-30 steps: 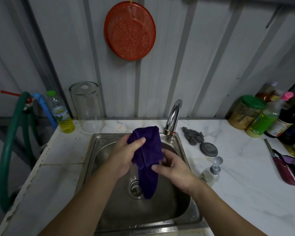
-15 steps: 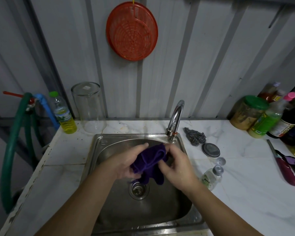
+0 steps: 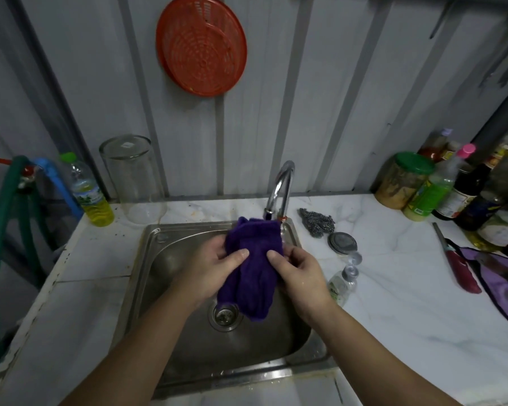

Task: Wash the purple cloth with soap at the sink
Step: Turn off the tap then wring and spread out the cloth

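A purple cloth is held bunched over a steel sink, just below the faucet. It is gripped from both sides by the left hand and right hand, thumbs pressed on its front.

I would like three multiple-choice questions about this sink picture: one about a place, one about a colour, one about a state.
1. Where does the steel wool pad lie?
A. in the basin
B. on the white counter, right of the chrome tap
C. on the wall

2. What colour is the round plastic strainer on the wall?
A. orange-red
B. blue
C. white

3. How is the purple cloth held?
A. by both hands
B. by one hand
C. by no hand

Answers:
B, steel wool pad lies beside the chrome tap.
A, strainer is orange-red.
A, left hand and right hand grip the purple cloth.
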Motion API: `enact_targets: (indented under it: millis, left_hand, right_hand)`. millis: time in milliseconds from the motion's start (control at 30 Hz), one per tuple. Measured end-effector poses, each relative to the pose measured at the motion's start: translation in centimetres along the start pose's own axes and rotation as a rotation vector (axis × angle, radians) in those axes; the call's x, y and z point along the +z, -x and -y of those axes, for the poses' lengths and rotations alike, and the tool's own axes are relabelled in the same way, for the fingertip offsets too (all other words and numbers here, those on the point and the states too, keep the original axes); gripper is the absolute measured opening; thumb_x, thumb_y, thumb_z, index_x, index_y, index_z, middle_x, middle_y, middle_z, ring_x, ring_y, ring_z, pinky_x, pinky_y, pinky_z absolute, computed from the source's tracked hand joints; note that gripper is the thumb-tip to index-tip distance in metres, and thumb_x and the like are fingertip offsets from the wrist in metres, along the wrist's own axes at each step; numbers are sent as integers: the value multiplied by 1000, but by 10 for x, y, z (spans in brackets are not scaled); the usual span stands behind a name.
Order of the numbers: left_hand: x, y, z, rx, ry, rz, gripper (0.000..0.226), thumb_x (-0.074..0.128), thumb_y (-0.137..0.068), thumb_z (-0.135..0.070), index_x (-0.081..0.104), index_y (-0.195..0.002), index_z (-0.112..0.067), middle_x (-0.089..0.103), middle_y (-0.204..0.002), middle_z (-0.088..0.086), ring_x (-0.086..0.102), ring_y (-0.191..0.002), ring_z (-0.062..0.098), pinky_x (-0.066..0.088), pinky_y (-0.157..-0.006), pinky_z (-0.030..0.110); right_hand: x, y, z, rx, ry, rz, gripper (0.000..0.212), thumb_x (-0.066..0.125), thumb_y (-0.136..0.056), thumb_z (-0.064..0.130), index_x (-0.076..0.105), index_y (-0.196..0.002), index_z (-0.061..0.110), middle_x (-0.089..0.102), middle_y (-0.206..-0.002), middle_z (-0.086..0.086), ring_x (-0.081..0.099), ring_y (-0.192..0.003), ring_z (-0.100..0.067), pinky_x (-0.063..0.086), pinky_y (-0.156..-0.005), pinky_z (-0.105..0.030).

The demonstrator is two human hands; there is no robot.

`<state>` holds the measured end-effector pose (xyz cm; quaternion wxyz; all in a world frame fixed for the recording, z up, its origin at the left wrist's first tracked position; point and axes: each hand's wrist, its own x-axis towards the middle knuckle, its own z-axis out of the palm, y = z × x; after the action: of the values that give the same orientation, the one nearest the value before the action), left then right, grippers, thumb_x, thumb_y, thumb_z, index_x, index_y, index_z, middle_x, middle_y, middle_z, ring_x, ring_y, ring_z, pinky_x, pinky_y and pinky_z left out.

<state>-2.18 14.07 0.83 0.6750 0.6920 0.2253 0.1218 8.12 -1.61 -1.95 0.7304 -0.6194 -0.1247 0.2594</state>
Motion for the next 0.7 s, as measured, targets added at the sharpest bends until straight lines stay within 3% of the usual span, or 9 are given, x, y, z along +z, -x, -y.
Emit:
enact_targets:
  millis: [100,200,300,400,533,700]
  left_hand:
    - [23,13,5,-13,-9,-38,22,68,-95,-20,67,-115,-28,78,-106,2,77,-92,15,63,-86,45]
    - [50,29,13,-32,6,-36,20,64,-97,-16,67,-110,-32,79,-100,0,77,-90,16,63,-86,45]
    - [80,43,22,-75,7,-26,22,63,-97,-13,69,-111,-29,80,-102,0,77,-95,21,61,-88,49]
    - [117,56,30,-125,12,-10,24,63,-97,-11,68,-106,-33,80,-100,-3,77,-91,16,61,-84,43]
    - [171,73,36,-173,-18,52,23,61,-99,-14,65,-106,-36,80,-89,-13,77,-84,10,61,-77,38]
    - [240,76,57,-238,-43,33,25,63,-99,-17,62,-122,-26,73,-109,-1,74,-96,21,62,-77,39]
  right_hand:
    - [-16,18,0,41,40,1,39,75,-82,30,68,-112,5,71,-106,-30,68,-101,-50,53,-90,-67]
    - [-42,38,-1,84,30,36,32,73,-89,19,64,-116,5,74,-104,-21,74,-97,-37,60,-86,-54]
    - [-74,61,-2,112,50,59,28,69,-93,10,62,-120,6,74,-105,-16,75,-94,-30,61,-84,-50]
    - [-110,81,-6,131,91,-1,23,69,-92,10,65,-115,6,74,-95,-12,73,-83,-25,60,-72,-36]
    - [-163,102,-10,159,153,-49,24,69,-91,18,68,-112,7,75,-92,-18,73,-86,-40,60,-80,-51]
    - [-224,111,-23,230,195,-152,18,62,-97,12,69,-112,6,77,-101,-17,75,-94,-34,62,-83,-49]
